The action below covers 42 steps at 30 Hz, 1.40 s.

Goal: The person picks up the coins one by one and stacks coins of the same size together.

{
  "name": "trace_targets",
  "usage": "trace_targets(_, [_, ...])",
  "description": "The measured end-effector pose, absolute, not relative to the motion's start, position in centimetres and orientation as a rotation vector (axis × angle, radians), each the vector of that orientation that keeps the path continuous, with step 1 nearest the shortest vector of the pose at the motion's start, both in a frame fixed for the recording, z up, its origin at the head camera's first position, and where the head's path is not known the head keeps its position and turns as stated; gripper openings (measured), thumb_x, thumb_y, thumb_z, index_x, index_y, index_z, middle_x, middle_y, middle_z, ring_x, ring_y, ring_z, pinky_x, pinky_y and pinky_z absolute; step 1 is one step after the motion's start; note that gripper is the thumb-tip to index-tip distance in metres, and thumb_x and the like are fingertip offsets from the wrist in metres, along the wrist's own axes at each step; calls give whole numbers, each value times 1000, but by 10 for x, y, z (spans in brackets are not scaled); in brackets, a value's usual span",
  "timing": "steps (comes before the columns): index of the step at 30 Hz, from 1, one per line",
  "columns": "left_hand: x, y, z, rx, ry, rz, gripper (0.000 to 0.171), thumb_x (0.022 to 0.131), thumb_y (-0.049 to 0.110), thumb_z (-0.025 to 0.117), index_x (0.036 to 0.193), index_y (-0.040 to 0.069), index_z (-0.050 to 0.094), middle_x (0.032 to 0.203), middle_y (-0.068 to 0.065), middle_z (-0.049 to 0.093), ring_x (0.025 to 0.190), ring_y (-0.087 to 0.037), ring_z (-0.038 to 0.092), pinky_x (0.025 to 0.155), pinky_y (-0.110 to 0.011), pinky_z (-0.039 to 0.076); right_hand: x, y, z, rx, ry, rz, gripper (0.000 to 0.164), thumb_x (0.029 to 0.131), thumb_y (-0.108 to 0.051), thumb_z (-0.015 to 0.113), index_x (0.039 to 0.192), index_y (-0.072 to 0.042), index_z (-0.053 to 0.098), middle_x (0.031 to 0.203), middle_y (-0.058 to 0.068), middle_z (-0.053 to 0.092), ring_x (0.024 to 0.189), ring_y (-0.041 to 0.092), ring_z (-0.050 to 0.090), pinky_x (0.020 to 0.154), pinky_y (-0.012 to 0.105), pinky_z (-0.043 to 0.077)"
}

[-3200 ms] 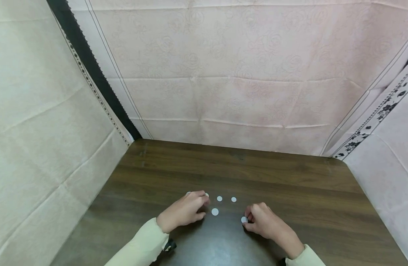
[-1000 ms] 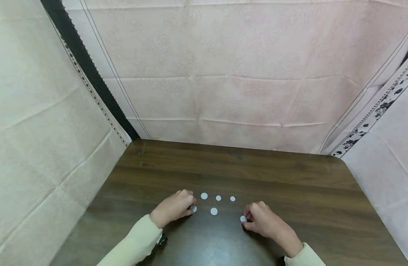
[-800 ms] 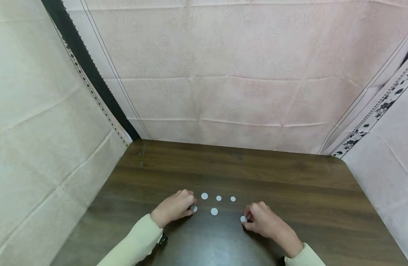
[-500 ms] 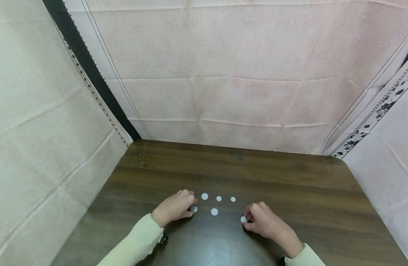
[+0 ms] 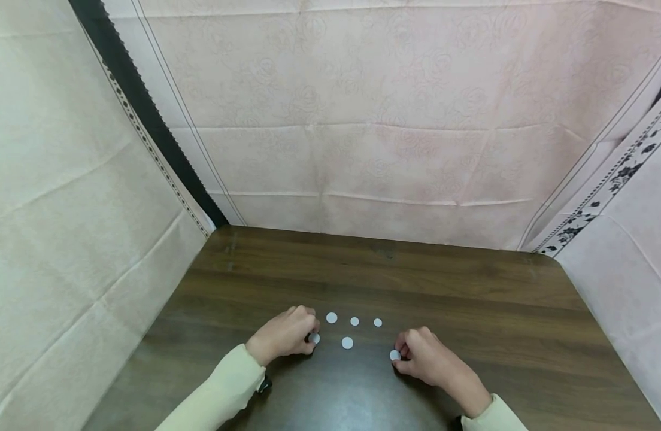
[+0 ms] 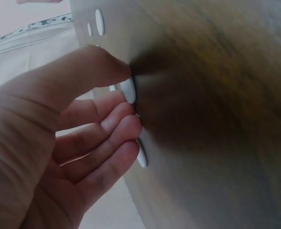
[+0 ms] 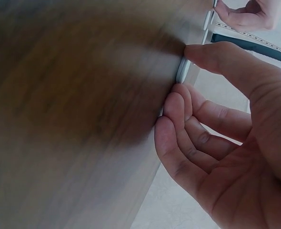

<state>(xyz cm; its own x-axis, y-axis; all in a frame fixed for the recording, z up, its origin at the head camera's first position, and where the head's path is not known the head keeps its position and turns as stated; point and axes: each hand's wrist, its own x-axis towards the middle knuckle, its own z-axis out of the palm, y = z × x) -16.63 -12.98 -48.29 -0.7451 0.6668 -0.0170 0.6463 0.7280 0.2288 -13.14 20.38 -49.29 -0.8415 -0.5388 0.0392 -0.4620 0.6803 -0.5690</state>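
In the head view my left hand (image 5: 284,334) pinches a small flat white disc (image 5: 315,338) by its edges, thumb near and fingers curled behind. The left wrist view shows that disc (image 6: 127,90) between thumb tip and fingertips, low at the tabletop. On the other side, my right hand (image 5: 428,357) pinches a similar white disc (image 5: 395,355) between thumb and curled fingers. Its right wrist view has the disc (image 7: 182,70) lying along the wood, thumb at one edge, fingertips at the other. Between the hands lies a further white disc (image 5: 347,343), untouched.
Behind the hands a row holds a larger white disc (image 5: 331,318) and two smaller ones, a middle disc (image 5: 354,321) and a right disc (image 5: 378,322). Another disc (image 6: 141,155) shows below the left fingers. The brown wooden table (image 5: 395,281) meets pale cloth (image 5: 384,149) behind.
Since the oldest frame my left hand has moved left from the back row and taken hold of the front-left disc. The right hand stays at its disc. Little differs over the last second.
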Motion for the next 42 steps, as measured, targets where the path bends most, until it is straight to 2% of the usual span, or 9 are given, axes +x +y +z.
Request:
trace_targets(8, [-167, -128, -487, 1124, 2849, 309, 13, 81, 9, 81, 73, 13, 71, 73, 7, 55, 62, -3, 46, 57, -18, 42, -131, 203, -492, -815, 2752, -877, 15, 82, -8, 85, 84, -4, 72, 76, -1, 70, 68, 0, 60, 61, 21, 52])
trace_targets(15, [-167, -125, -488, 1140, 2883, 202, 13, 79, 11, 81, 73, 14, 69, 73, 6, 56, 61, -4, 45, 55, -19, 42, -131, 204, -492, -818, 2747, -870, 15, 82, -8, 85, 84, -4, 72, 77, -1, 70, 69, 1, 60, 61, 21, 53])
trace_targets(25, [-168, -121, -488, 1144, 2899, 65, 25, 80, 19, 82, 68, 15, 61, 71, 5, 53, 61, -6, 45, 55, -22, 42, -132, 203, -491, -852, 2756, -862, 14, 82, -8, 85, 84, -4, 72, 76, -1, 71, 68, 0, 61, 61, 20, 53])
trace_targets(36, [-168, -119, -486, 1151, 2884, 68, 33, 79, 19, 80, 61, 18, 53, 68, 6, 47, 58, -6, 40, 51, -23, 37, -132, 203, -491, -816, 2729, -864, 15, 83, -9, 86, 86, -4, 73, 78, -1, 71, 69, 0, 61, 61, 20, 53])
trace_targets(42, [-167, -116, -483, 1158, 2871, 67, 33, 79, 19, 80, 61, 18, 53, 67, 7, 45, 58, -6, 40, 51, -22, 36, -132, 203, -491, -805, 2724, -866, 14, 83, -9, 86, 86, -4, 73, 78, -1, 71, 68, -1, 59, 61, 20, 53])
